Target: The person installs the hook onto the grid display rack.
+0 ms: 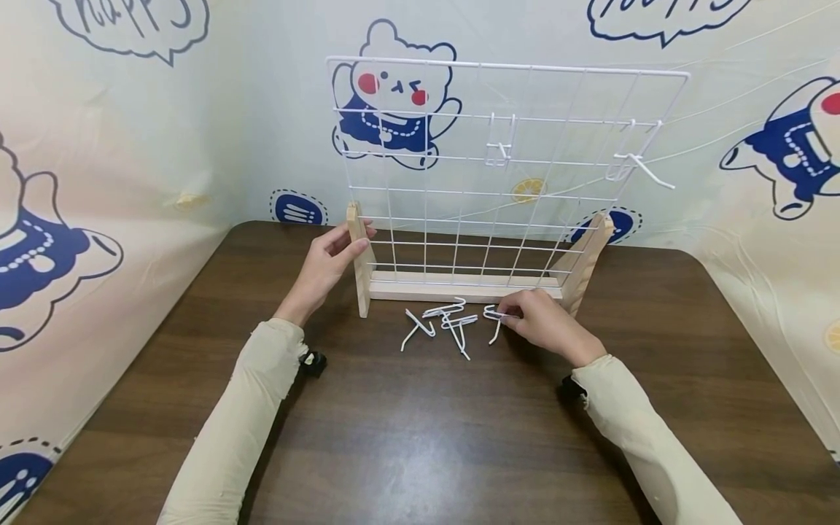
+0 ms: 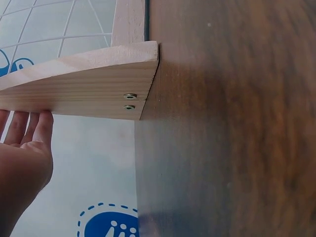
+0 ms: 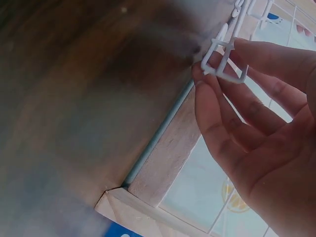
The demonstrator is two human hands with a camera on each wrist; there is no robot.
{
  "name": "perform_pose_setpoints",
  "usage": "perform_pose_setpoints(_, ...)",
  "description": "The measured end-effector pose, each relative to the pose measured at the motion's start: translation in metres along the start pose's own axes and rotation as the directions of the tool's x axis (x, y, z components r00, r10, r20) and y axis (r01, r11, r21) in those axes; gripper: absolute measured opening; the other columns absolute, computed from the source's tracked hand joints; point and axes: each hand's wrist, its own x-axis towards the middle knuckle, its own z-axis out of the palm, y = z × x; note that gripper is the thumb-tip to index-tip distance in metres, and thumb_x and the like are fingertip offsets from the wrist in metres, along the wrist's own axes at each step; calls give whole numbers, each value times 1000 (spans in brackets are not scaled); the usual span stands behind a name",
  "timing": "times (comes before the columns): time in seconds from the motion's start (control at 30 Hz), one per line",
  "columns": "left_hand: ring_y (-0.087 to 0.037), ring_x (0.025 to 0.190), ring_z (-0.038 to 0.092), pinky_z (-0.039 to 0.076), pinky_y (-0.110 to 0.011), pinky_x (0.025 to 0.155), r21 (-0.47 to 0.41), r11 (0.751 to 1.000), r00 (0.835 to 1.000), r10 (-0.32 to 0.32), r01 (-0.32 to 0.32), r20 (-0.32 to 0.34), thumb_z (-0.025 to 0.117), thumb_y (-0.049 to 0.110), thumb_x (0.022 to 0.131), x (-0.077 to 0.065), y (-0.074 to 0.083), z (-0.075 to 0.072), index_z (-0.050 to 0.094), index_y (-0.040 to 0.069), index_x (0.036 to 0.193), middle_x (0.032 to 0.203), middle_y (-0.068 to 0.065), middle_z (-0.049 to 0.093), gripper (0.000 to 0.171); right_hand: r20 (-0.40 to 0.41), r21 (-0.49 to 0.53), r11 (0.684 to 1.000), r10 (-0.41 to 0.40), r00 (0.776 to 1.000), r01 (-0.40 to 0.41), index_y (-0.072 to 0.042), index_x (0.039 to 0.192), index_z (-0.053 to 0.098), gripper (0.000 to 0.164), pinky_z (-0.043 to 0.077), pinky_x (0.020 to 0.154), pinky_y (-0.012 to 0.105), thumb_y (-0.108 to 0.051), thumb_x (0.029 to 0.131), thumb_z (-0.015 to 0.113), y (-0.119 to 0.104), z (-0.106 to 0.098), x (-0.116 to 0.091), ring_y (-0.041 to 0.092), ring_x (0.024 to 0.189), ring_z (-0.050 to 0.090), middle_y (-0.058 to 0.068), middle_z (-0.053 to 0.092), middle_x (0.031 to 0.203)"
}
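My left hand (image 1: pixel 321 266) grips the left wooden side panel (image 1: pixel 362 281) of a white wire grid rack, thumb in front and fingers behind. In the left wrist view, the fingertips are at the back edge of that panel (image 2: pixel 94 89), which has two metal screw heads. My right hand (image 1: pixel 547 324) pinches a white wire hook (image 1: pixel 491 315) just in front of the rack's wooden base bar. The right wrist view shows the looped back of this hook (image 3: pixel 228 77) between thumb and fingers. Several similar loose hooks (image 1: pixel 453 321) lie to its left on the table.
Two hooks hang on the wire grid (image 1: pixel 456 222): one near the middle (image 1: pixel 502 150), another at the right (image 1: pixel 646 168). The right wooden side panel (image 1: pixel 586 255) stands beyond my right hand. Behind the brown table (image 1: pixel 407 437) hangs a printed cloth (image 1: pixel 275 109).
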Motion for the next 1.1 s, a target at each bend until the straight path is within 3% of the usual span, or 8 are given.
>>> perform_pose_setpoints(0.8,-33,131,51,38,-51,109,3,1000,1000,-4,4,0,62,17,100,-1,0,0,58,7,138,131,-12,64,39,-37,-8,1000,-10,999,10,-7,88,76,11,46,63,31,-2,85,67,-7,-12,-1,12,69,55,-3,67,77)
perform_pose_setpoints(1.1,-31,131,51,39,-49,108,-14,1000,1000,7,-7,-8,61,17,100,9,-26,-6,58,12,139,132,-10,63,40,-65,4,1000,-4,998,4,-7,91,77,13,49,65,31,-2,86,66,-13,-20,-3,11,69,59,-2,70,80)
